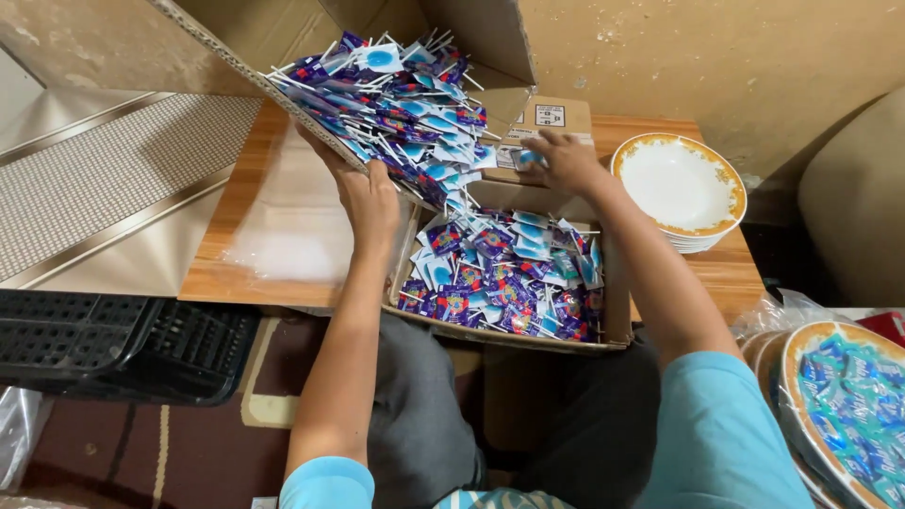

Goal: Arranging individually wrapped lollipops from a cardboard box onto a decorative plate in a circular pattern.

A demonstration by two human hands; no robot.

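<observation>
A large cardboard box [283,38] is tipped on its side above the table, and a heap of blue and purple wrapped lollipops [396,104] with white sticks slides out of it. My left hand [370,200] grips the tipped box's lower edge. My right hand [563,160] rests on the far rim of a smaller open cardboard box [509,335] at the table's front edge, with a lollipop at its fingertips. That smaller box holds several more of the same lollipops [500,273].
A stack of white bowls with orange-gold rims [681,184] stands on the wooden table [273,226] at the right. A plate of blue wrapped sweets [848,405] sits at the lower right. A black plastic crate [113,344] lies at the left on the floor.
</observation>
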